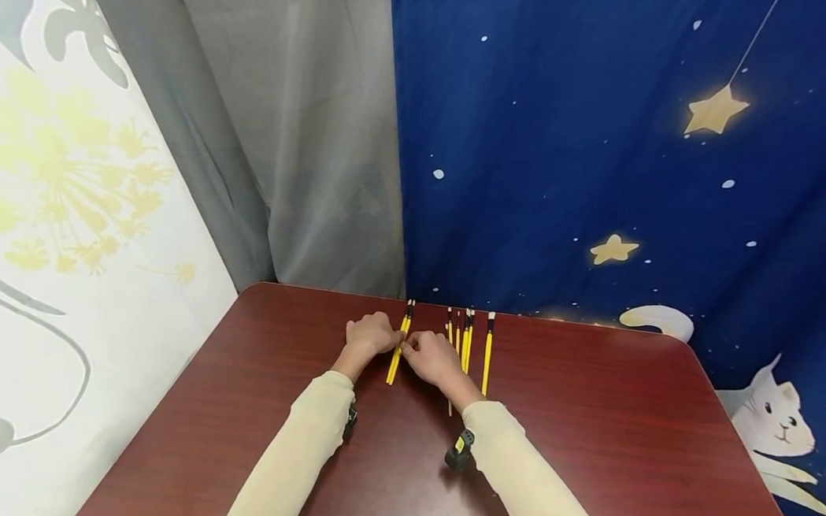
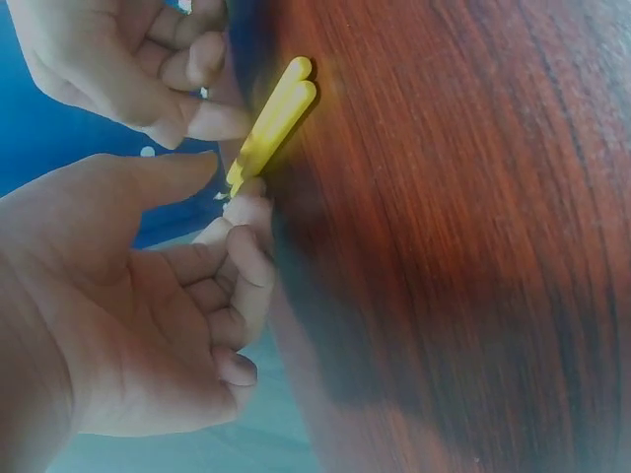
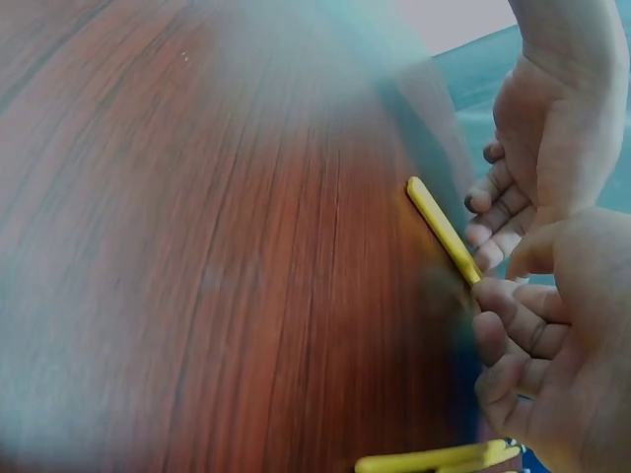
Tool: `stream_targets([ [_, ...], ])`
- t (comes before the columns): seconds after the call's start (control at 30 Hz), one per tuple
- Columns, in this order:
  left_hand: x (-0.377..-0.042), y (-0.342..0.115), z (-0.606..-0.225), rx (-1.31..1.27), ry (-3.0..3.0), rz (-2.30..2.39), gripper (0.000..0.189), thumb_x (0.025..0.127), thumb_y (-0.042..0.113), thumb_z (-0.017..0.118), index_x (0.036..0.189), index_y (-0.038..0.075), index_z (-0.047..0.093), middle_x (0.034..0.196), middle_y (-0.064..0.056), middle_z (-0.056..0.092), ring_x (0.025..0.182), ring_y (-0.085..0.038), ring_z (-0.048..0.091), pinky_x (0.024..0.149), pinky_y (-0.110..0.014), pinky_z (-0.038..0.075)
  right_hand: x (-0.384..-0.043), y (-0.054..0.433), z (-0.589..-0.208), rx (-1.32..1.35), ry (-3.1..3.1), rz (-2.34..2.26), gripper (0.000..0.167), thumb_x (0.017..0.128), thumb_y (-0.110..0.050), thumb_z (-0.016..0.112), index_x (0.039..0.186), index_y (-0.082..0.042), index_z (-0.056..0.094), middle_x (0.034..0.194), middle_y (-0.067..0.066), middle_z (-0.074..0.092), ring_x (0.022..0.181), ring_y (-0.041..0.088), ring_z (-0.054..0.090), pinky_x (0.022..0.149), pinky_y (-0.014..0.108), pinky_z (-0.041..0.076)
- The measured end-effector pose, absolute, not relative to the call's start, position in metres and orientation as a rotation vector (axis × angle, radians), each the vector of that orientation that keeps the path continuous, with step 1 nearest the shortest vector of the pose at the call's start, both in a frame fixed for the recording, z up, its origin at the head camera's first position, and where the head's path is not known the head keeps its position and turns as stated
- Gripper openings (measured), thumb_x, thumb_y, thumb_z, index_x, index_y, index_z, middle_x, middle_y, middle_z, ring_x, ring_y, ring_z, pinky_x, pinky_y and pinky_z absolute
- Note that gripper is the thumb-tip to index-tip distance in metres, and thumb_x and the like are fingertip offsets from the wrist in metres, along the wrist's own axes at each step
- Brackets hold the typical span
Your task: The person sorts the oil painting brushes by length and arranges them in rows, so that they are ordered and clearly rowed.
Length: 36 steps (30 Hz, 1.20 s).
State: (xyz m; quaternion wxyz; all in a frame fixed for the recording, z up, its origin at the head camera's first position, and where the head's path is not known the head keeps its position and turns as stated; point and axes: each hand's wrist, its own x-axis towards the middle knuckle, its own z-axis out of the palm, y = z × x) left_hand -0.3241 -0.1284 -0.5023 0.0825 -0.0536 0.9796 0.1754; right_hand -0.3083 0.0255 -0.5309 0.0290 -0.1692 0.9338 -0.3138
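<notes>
Two thin paintbrushes with yellow handles, dark ferrules and pale tips lie side by side near the table's far edge, tips pointing away. From the left, my left hand holds them around mid-handle with thumb and forefinger. My right hand meets them from the other side, its thumb and forefinger at the handles close by the left fingertips. Both handle ends stick out toward me in the left wrist view. The right wrist view shows one yellow handle running up to the fingertips, its far part hidden behind them.
Several more yellow paintbrushes lie right of the pair, partly under my right hand and wrist. One wider brush is farthest right. The reddish-brown table ends at a grey curtain and a blue curtain.
</notes>
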Motion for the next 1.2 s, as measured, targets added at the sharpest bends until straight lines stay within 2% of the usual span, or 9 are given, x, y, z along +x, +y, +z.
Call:
stream_targets([
  [0.17,-0.323,-0.126,-0.503,-0.195,2.951,0.604,0.043,0.101,0.048,0.063,0.082,0.009,0.069,0.085,-0.012,0.068,0.087,-0.035,0.066,0.1,-0.057,0.043,-0.306,0.034,-0.53,-0.535,2.917,-0.993,0.022,0.106,-0.027,0.061,0.109,-0.014,0.08,0.1,0.002,0.079,0.084,0.019,0.071,0.078,0.038,0.056],
  [0.27,-0.325,-0.124,-0.502,-0.219,2.972,0.643,0.044,0.102,0.048,0.063,0.078,0.011,0.066,0.082,-0.011,0.066,0.086,-0.036,0.066,0.097,-0.059,0.044,-0.306,0.041,-0.527,-0.532,2.957,-0.977,0.023,0.106,-0.026,0.06,0.11,-0.015,0.079,0.108,0.003,0.08,0.096,0.022,0.074,0.086,0.043,0.059],
  [0.33,-0.327,-0.122,-0.501,-0.22,2.986,0.657,0.047,0.101,0.049,0.063,0.072,0.013,0.064,0.075,-0.009,0.063,0.081,-0.035,0.066,0.091,-0.056,0.048,-0.307,0.046,-0.524,-0.527,2.984,-0.974,0.022,0.106,-0.026,0.06,0.11,-0.015,0.079,0.108,0.004,0.08,0.096,0.023,0.074,0.085,0.044,0.059],
  [0.4,-0.329,-0.119,-0.5,-0.194,3.0,0.687,0.051,0.102,0.05,0.062,0.066,0.014,0.06,0.067,-0.005,0.057,0.072,-0.031,0.063,0.078,-0.048,0.05,-0.308,0.052,-0.52,-0.528,3.012,-0.973,0.022,0.106,-0.026,0.061,0.11,-0.016,0.079,0.106,0.003,0.08,0.09,0.022,0.074,0.081,0.042,0.059],
  [0.53,-0.331,-0.111,-0.493,-0.092,3.036,0.79,0.051,0.102,0.049,0.064,0.064,0.016,0.058,0.061,-0.001,0.051,0.06,-0.025,0.057,0.055,-0.036,0.04,-0.311,0.064,-0.514,-0.528,3.083,-0.959,0.021,0.105,-0.026,0.061,0.109,-0.017,0.079,0.099,0.002,0.08,0.079,0.018,0.071,0.075,0.039,0.057],
  [0.63,-0.33,-0.104,-0.488,-0.001,3.083,0.846,0.042,0.101,0.046,0.066,0.073,0.016,0.065,0.069,0.0,0.06,0.063,-0.022,0.059,0.057,-0.034,0.043,-0.312,0.073,-0.511,-0.498,3.129,-0.934,0.02,0.103,-0.028,0.061,0.108,-0.019,0.079,0.093,0.001,0.079,0.075,0.017,0.069,0.069,0.038,0.056],
  [0.77,-0.326,-0.094,-0.482,0.091,3.123,0.874,0.032,0.101,0.044,0.068,0.087,0.015,0.072,0.084,-0.003,0.072,0.075,-0.024,0.067,0.072,-0.04,0.056,-0.312,0.086,-0.508,-0.411,3.173,-0.886,0.019,0.101,-0.031,0.063,0.108,-0.022,0.079,0.087,-0.001,0.077,0.072,0.017,0.067,0.064,0.038,0.054],
  [0.83,-0.324,-0.089,-0.48,0.118,3.114,0.895,0.03,0.1,0.043,0.069,0.091,0.014,0.072,0.088,-0.003,0.074,0.079,-0.024,0.069,0.077,-0.041,0.058,-0.312,0.093,-0.507,-0.361,3.183,-0.87,0.018,0.1,-0.032,0.064,0.107,-0.023,0.078,0.085,-0.002,0.075,0.072,0.018,0.067,0.063,0.038,0.052],
  [1.2,-0.319,-0.058,-0.49,0.334,3.07,1.018,0.015,0.098,0.03,0.074,0.095,0.015,0.073,0.087,0.001,0.075,0.077,-0.013,0.067,0.073,-0.03,0.055,-0.306,0.132,-0.51,-0.118,3.2,-0.861,0.01,0.095,-0.029,0.07,0.092,-0.02,0.073,0.079,-0.001,0.071,0.075,0.024,0.068,0.068,0.042,0.053],
])
